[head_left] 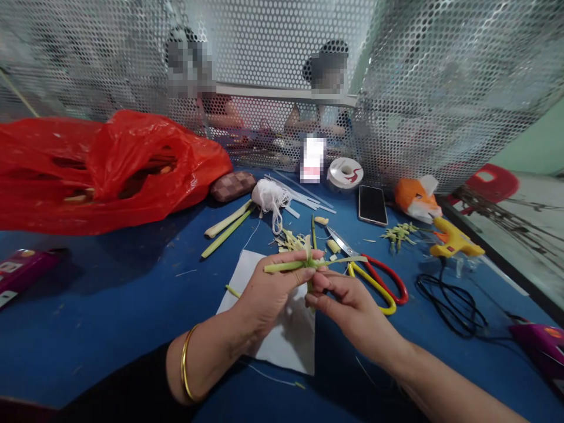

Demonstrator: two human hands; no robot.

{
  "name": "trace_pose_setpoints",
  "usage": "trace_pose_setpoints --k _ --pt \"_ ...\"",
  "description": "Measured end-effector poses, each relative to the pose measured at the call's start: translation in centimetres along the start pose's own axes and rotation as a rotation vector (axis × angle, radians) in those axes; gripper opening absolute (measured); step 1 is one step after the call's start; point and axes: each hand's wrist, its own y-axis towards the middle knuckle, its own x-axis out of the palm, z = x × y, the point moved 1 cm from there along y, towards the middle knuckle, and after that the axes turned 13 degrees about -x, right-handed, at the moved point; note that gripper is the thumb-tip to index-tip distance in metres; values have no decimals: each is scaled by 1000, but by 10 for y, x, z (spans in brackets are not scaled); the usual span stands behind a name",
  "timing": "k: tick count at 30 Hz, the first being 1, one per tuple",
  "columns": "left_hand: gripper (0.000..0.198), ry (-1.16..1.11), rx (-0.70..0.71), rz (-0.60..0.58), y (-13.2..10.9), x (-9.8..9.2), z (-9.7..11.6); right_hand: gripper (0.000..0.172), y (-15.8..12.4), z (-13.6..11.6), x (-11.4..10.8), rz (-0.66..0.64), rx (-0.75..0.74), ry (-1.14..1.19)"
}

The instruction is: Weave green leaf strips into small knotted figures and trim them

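Grip closed at both sides: left hand (264,291) pinching green strips (282,267) where they cross, right hand (355,302) pinching just beneath. Best hold the crossing firm, draw gently; strips may split. Scissors (372,264) right of grip, white paper (288,343) below.

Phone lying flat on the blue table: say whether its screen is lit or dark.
Dark: the phone lies face up, its screen black and showing no picture.

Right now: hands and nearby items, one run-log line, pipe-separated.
left hand: pinching green strips | right hand: pinching same strips | white sheet: beneath hands | scissors: on table, beside right hand
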Motion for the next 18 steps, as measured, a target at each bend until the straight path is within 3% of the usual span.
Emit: trace_pose_setpoints --k 9,18 --pt "37 -36 60 55 2 -1 -2 23 -2 3 2 13 53 17" --pt "30 9 7 32 4 -3 3 27 -2 4 3 26 1 -68"
